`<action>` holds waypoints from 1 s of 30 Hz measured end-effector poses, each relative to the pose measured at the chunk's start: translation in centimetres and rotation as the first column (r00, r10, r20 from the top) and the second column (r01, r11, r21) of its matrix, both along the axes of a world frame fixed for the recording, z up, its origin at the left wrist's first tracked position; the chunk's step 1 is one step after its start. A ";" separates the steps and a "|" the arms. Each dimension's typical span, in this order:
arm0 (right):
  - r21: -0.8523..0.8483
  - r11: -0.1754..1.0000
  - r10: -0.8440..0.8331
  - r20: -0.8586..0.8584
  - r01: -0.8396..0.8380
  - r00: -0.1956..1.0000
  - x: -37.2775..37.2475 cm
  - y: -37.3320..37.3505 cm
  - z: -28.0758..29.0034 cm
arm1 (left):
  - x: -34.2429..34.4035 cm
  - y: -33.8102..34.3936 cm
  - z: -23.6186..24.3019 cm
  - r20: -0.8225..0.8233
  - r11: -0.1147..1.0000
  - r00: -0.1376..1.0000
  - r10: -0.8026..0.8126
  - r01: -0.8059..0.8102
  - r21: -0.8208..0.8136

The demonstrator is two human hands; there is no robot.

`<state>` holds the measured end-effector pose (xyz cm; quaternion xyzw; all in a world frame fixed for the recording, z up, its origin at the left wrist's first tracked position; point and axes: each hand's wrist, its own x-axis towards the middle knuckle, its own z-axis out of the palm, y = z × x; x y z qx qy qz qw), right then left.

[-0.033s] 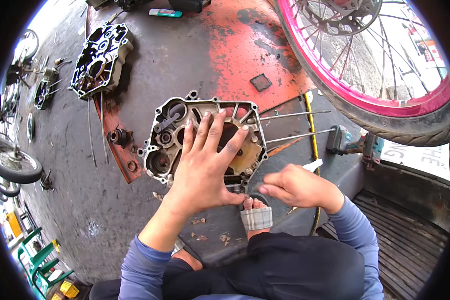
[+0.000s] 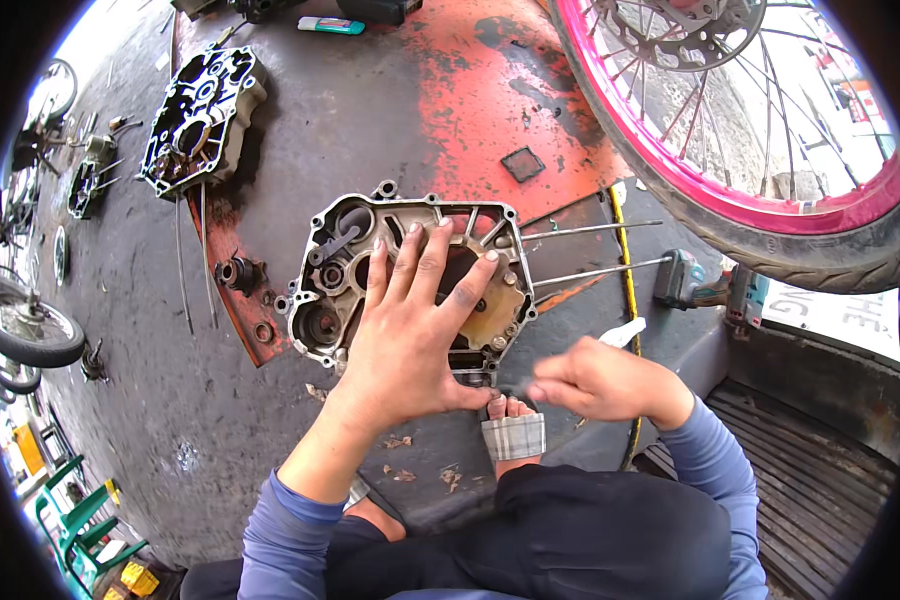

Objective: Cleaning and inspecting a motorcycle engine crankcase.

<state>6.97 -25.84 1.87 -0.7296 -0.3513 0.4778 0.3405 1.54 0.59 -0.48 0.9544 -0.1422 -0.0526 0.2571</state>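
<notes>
A grey metal engine crankcase half [image 2: 515, 235] lies in front of me, its cavities facing up and two long studs [image 2: 595, 231] sticking out to the right. My left hand [image 2: 405, 340] rests flat across it with fingers spread, covering its middle. A yellowish cover [image 2: 490, 312] shows beside the index finger. At the casing's lower right edge, my right hand [image 2: 600, 378] is closed, thumb against curled fingers. A blur at those fingertips hides what they pinch, if anything. A white piece [image 2: 623, 333] shows just beyond the right hand; I cannot tell whether it is held.
Another crankcase half [image 2: 205, 120] stands at the left on the worn red and black sheet [image 2: 470, 100]. A dark cylindrical part [image 2: 238, 274] and a ring [image 2: 263, 332] lie nearby. To the right are a pink-rimmed wheel [image 2: 710, 190] and a cordless power tool [image 2: 685, 280].
My right hand has shifted slightly right and down. The left hand and the crankcase half stay where they were.
</notes>
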 end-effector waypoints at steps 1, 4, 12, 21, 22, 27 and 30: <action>-0.024 0.997 0.072 -0.159 -0.077 0.985 -0.1 -0.7 0.2 | -0.1 0.2 -0.1 0.000 1.000 1.000 -0.006 0.006 -0.029; -0.300 0.954 0.129 0.405 -0.002 0.905 -3.2 -2.0 -0.3 | -0.2 0.4 0.4 0.122 0.986 0.992 -0.013 0.033 -0.162; -0.118 0.975 -0.131 0.386 0.190 0.913 -3.5 -1.2 0.1 | -4.5 -0.2 -0.5 0.248 0.987 0.967 -0.064 0.097 -0.125; -0.015 1.000 -0.007 0.713 0.024 0.701 -3.5 2.2 -0.1 | -4.4 3.1 -0.2 0.264 0.981 0.960 -0.097 0.137 -0.137; -0.043 0.998 0.056 0.737 -0.036 0.674 -3.9 2.3 -0.4 | -3.9 3.4 0.0 0.245 0.991 0.966 -0.084 0.107 -0.082; -0.070 0.997 0.075 0.793 -0.033 0.604 -3.4 2.7 -0.1 | -2.7 3.7 -0.2 0.102 0.995 0.993 -0.061 0.053 0.081; -0.114 0.989 0.145 0.785 -0.089 0.602 -4.2 2.8 -0.1 | -2.6 3.4 -0.2 0.091 0.994 0.994 -0.060 0.051 0.101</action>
